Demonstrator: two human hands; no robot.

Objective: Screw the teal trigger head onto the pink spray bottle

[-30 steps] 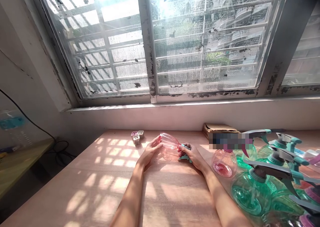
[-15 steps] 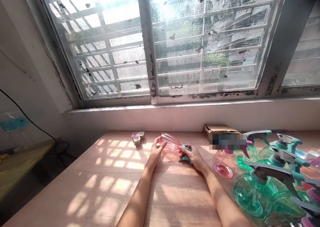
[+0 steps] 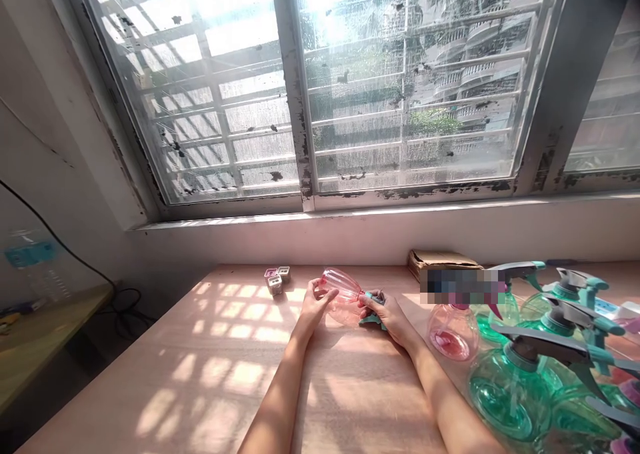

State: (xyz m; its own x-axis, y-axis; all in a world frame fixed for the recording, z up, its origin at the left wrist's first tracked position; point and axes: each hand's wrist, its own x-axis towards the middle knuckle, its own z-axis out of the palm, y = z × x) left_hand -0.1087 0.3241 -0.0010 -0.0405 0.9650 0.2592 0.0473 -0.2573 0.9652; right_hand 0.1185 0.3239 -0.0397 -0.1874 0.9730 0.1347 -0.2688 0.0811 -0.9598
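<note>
A clear pink spray bottle [image 3: 340,287] is held on its side just above the wooden table [image 3: 210,381], near the far middle. My left hand [image 3: 316,303] curls round its round body at the base end. My right hand [image 3: 387,314] grips the teal spray head [image 3: 373,307] at the bottle's neck. Both forearms reach in from the bottom edge.
Several green and pink spray bottles [image 3: 505,387] with grey and teal trigger heads crowd the table's right side, one pink bottle [image 3: 453,331] nearest my right hand. Three small square caps [image 3: 277,279] sit at the back left. A cardboard piece [image 3: 440,261] lies under the window sill.
My left hand has shifted its grip on the pink bottle's body, fingers now curled round the base; the bottle has turned slightly. My right hand has stayed on the teal head.
</note>
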